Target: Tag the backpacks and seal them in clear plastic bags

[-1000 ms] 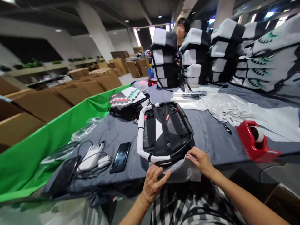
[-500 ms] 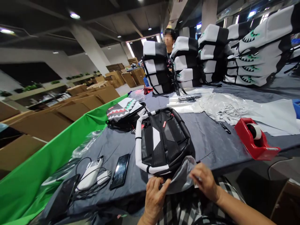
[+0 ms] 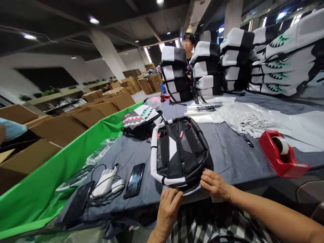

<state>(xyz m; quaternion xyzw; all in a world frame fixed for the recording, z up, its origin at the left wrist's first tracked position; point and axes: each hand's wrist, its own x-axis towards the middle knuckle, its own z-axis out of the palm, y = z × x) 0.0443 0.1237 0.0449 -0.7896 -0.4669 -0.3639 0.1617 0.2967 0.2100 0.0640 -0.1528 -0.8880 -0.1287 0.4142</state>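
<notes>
A black-and-white backpack (image 3: 188,158) lies on the dark cloth of the table, its straps and back panel facing up. Along its near edge shows a narrow strip of thin, translucent plastic sheet (image 3: 194,192); the rest of the sheet is hidden. My left hand (image 3: 168,204) is closed, fingers pinched on the sheet at the backpack's near left edge. Also closed, my right hand (image 3: 215,184) has its fingers curled over the sheet against the near right corner. A second backpack (image 3: 141,121) with a toothy shark-mouth print lies just beyond, to the left.
A red tape dispenser (image 3: 280,155) stands on the right. On the left are a phone (image 3: 134,180), a white power bank (image 3: 105,182) and cables. Plastic bags (image 3: 248,114) and stacked backpacks (image 3: 205,69) occupy the far side, with a person (image 3: 188,45) behind. Cardboard boxes (image 3: 63,125) lie beyond green cloth (image 3: 63,162).
My right hand has drawn in to the backpack's near right corner, and the raised plastic sheet is now mostly out of sight. My left hand stays at the near edge. The view has shifted slightly left.
</notes>
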